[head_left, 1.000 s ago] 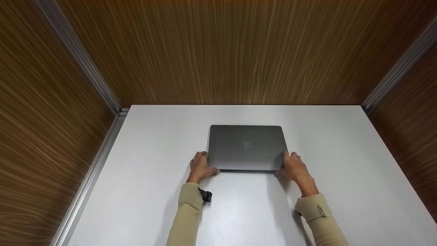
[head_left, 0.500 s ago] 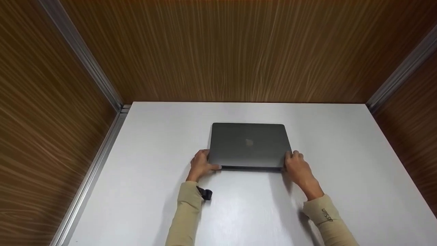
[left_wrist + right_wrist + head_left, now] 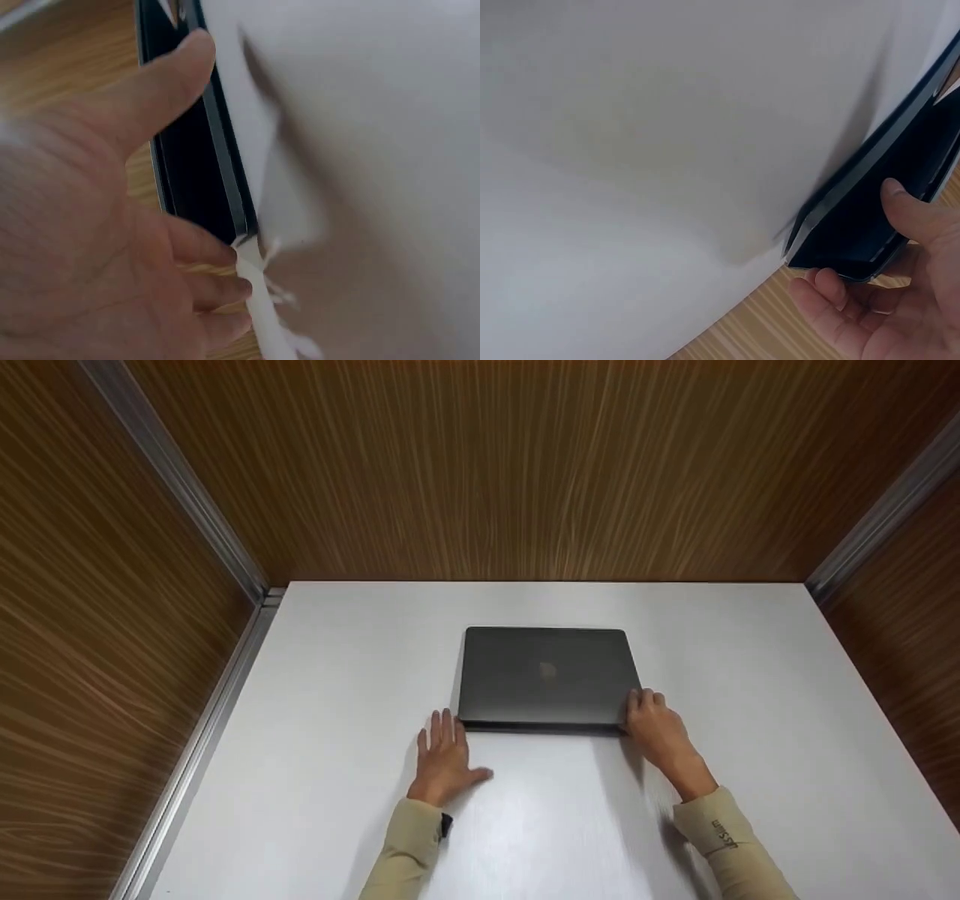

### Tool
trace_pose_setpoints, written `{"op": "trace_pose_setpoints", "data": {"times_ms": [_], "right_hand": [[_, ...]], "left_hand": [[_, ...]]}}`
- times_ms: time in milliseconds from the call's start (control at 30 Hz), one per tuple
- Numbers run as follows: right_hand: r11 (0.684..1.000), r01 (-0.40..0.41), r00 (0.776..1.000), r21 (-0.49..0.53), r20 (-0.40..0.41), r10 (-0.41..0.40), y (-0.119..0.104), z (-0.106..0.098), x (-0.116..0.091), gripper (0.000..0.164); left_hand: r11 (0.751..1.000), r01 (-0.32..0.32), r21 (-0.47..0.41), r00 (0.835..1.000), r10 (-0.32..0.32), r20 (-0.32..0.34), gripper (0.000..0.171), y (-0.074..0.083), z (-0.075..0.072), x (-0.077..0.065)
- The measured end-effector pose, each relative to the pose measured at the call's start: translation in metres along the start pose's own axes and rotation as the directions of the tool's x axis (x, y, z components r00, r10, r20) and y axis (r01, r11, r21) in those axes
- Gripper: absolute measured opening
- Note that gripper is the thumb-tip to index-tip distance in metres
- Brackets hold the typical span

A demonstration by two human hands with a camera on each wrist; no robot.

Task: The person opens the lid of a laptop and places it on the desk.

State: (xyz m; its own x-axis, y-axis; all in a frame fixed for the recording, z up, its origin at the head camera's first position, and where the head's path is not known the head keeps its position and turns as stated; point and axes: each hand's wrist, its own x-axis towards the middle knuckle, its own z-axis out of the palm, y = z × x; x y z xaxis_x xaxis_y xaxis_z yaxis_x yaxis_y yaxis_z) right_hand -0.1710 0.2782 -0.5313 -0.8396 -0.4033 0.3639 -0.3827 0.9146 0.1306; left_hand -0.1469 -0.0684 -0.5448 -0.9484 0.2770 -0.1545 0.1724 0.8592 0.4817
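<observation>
A dark grey laptop with a faint logo on its lid lies flat on the white table in the head view, its dark front edge facing me. My right hand grips its right front corner; the right wrist view shows the thumb over the laptop's dark front edge and bent fingers at the corner. Just in front of the left front corner is my left hand, palm down, fingers straight and thumb spread. Its fingertips come right up to that corner and it holds nothing.
The white table reaches back to a wood-grain panel. More such panels stand at left and right, with metal rails at the corners. A black strap shows at the left sleeve cuff.
My left hand has let go of the laptop's left front corner, drawn back toward me and straightened its fingers. My right hand keeps its place at the right corner.
</observation>
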Motion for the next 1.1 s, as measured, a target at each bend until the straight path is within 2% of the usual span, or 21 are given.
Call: {"op": "trace_pose_setpoints", "data": {"times_ms": [133, 233, 333, 500, 700, 800, 1000, 1100], "right_hand": [[1.000, -0.009, 1.000, 0.030, 0.015, 0.009, 0.001, -0.001, 0.001, 0.049], [0.999, -0.013, 1.000, 0.040, 0.022, 0.012, 0.001, -0.002, 0.002, 0.052], [0.999, -0.013, 1.000, 0.045, 0.022, 0.012, 0.001, -0.002, 0.002, 0.052], [0.998, -0.018, 0.999, 0.054, 0.036, 0.016, 0.001, -0.002, 0.002, 0.052], [0.999, -0.009, 0.999, 0.053, 0.036, 0.007, 0.002, -0.003, 0.002, 0.053], [0.999, 0.002, 1.000, 0.044, 0.031, -0.003, 0.003, -0.003, 0.002, 0.052], [0.999, 0.009, 1.000, 0.033, -0.006, -0.009, 0.004, -0.003, 0.001, 0.049], [0.999, 0.009, 1.000, 0.049, 0.004, -0.009, 0.004, -0.003, 0.002, 0.049]], "left_hand": [[0.986, -0.102, 0.130, 0.993, 0.094, 0.067, 0.106, 0.009, 0.005, -0.014], [0.957, -0.169, 0.236, 0.985, 0.155, 0.080, 0.111, 0.016, 0.006, -0.020], [0.928, -0.215, 0.303, 0.976, 0.194, 0.098, 0.116, 0.020, 0.006, -0.023], [0.901, -0.269, 0.339, 0.961, 0.230, 0.152, 0.122, 0.024, 0.011, -0.025], [0.882, -0.297, 0.366, 0.955, 0.264, 0.138, 0.124, 0.025, 0.015, -0.022], [0.881, -0.292, 0.372, 0.956, 0.253, 0.151, 0.125, 0.026, 0.016, -0.020], [0.904, -0.272, 0.331, 0.959, 0.228, 0.167, 0.126, 0.028, 0.015, -0.019], [0.908, -0.259, 0.330, 0.961, 0.209, 0.180, 0.126, 0.029, 0.015, -0.019]]}}
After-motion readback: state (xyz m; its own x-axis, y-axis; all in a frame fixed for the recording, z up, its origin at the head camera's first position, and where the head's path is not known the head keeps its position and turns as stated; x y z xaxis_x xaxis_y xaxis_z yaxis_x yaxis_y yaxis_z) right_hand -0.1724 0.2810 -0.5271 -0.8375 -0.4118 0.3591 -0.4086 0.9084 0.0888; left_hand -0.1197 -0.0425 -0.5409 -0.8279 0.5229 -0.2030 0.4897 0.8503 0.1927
